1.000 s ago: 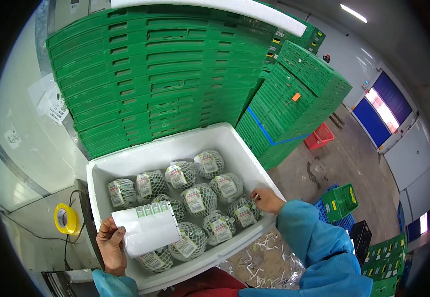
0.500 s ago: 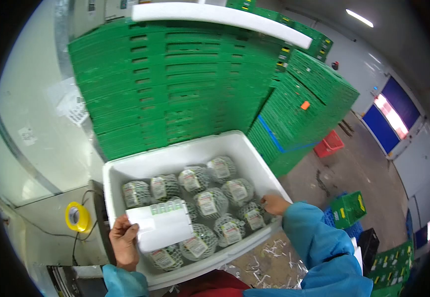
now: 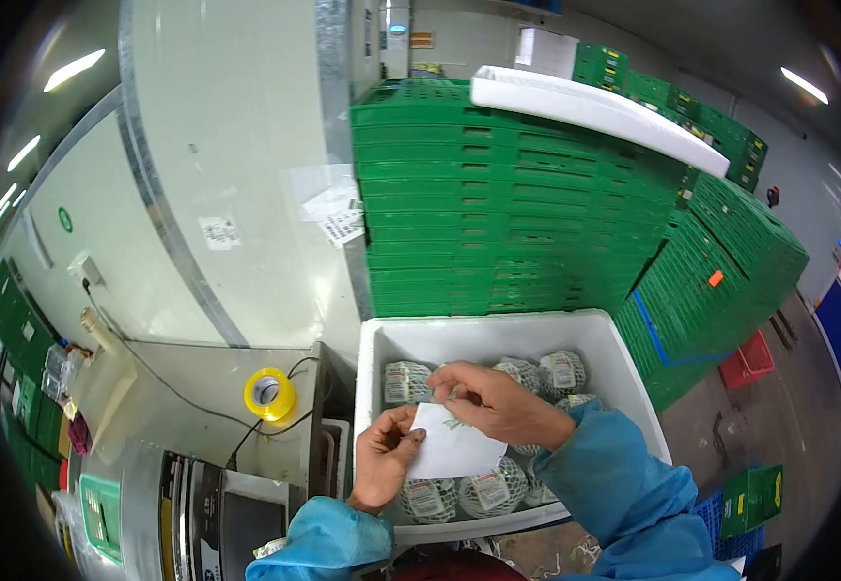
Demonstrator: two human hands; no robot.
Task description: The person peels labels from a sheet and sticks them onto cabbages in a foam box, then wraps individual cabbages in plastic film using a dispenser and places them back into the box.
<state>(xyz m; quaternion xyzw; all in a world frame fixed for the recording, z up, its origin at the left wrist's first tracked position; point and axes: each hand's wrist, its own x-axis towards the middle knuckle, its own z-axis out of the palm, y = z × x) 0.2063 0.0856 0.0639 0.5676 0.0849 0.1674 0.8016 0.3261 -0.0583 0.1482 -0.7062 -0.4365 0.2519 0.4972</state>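
Note:
A white foam box (image 3: 624, 363) holds several round items in white foam netting with printed labels (image 3: 425, 499). Above it, my left hand (image 3: 384, 457) pinches the left edge of a white sheet (image 3: 454, 447) with small green marks. My right hand (image 3: 503, 402) is over the sheet's upper edge, its thumb and forefinger pressed together; whatever they hold is too small to make out. Both arms are in blue sleeves. The sheet and my hands hide part of the netted items.
Stacked green crates (image 3: 498, 213) rise behind the box, with a white foam lid (image 3: 600, 114) on top. A yellow tape roll (image 3: 270, 394) rests on the left bench near a black cable. A red basket (image 3: 747, 358) stands on the floor at right.
The view has turned left. My right hand has moved from the box's right rim to the sheet, and the sheet is now tilted, with my left hand still holding it.

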